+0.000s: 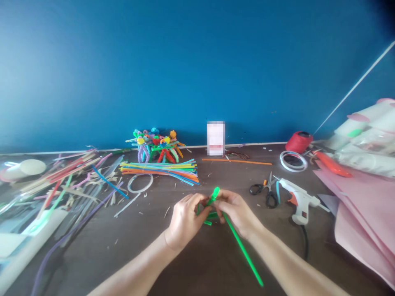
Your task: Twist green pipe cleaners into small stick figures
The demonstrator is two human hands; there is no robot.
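Between my hands is a green pipe cleaner (243,248), bent into a small shape with a rounded top. One long straight end slants down to the lower right, below my right wrist. My left hand (189,218) pinches the bent part from the left, thumb and fingers closed on it. From the right, my right hand (236,209) grips the same piece close to where the long end leaves it. Short green ends poke out under the fingers. My fingertips partly hide how the pieces join.
Behind lie a bundle of coloured pipe cleaners (160,170) and several small pipe-cleaner figures (157,146). At right are scissors (268,191), a white glue gun (298,199), red thread (298,142) and pink sheets (354,230). Loose strips (92,185) clutter the left.
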